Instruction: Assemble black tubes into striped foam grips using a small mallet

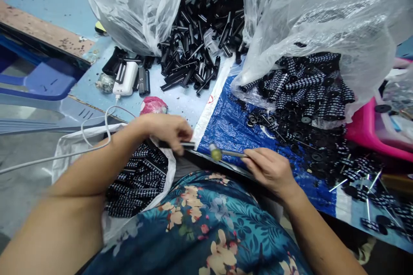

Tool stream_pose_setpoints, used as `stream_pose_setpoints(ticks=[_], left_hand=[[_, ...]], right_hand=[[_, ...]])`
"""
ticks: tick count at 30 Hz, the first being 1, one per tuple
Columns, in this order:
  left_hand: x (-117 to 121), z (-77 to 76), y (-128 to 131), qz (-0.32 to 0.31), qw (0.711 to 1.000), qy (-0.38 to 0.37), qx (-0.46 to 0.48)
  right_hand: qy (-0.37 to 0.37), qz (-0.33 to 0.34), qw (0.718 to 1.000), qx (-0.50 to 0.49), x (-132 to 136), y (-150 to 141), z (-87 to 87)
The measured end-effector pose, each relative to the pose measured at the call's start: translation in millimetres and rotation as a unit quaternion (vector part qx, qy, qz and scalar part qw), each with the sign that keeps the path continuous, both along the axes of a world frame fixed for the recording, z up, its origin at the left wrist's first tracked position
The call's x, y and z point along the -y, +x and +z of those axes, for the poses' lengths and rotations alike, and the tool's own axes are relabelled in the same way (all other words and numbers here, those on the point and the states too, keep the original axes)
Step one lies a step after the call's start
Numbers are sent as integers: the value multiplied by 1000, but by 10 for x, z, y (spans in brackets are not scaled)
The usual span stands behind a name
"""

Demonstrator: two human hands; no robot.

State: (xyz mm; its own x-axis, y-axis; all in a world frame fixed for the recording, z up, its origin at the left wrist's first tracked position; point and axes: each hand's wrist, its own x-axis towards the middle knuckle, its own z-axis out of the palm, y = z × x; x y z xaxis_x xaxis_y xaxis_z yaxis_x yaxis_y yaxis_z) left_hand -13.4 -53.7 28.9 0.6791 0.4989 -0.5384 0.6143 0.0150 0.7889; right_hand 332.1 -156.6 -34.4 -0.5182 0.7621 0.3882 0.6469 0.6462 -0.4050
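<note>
My left hand [172,131] is closed on a black tubular part [187,145] at the table's front edge, slightly blurred. In my right hand [267,167] is the metal handle of a small mallet [215,152]. Its head, whitish on one side and yellow-green on the other, points toward the left hand and is apart from the black part. Under my left forearm hangs an open white sack [172,167] full of black-and-white patterned rollers [138,184].
Black plastic parts [193,60] spill from a clear bag ahead. Patterned rollers [300,86] lie in a bag [361,38] at right, beside a pink basket [364,129]. A white power bank [125,78] has a cable [108,126] crossing my left arm. Pins and discs cover the right side.
</note>
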Motion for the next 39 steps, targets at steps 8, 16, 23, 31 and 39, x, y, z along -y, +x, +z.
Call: stream_pose_setpoints(ticks=[8, 16, 23, 31, 39], left_hand=[[-383, 64, -323, 303, 898, 308, -86], [-887, -232, -294, 342, 816, 451, -121], [-88, -35, 137, 269, 805, 463, -254], [370, -395, 343, 475, 862, 90, 152], [437, -279, 588, 499, 822, -22, 275]], right_hand=[[16, -136, 988, 66, -85, 208, -108], [-12, -222, 973, -69, -504, 323, 132], [-100, -403, 898, 144, -1608, 201, 346], [-148, -444, 870, 153, -1945, 128, 333], [-296, -240, 842, -381, -890, 243, 293]])
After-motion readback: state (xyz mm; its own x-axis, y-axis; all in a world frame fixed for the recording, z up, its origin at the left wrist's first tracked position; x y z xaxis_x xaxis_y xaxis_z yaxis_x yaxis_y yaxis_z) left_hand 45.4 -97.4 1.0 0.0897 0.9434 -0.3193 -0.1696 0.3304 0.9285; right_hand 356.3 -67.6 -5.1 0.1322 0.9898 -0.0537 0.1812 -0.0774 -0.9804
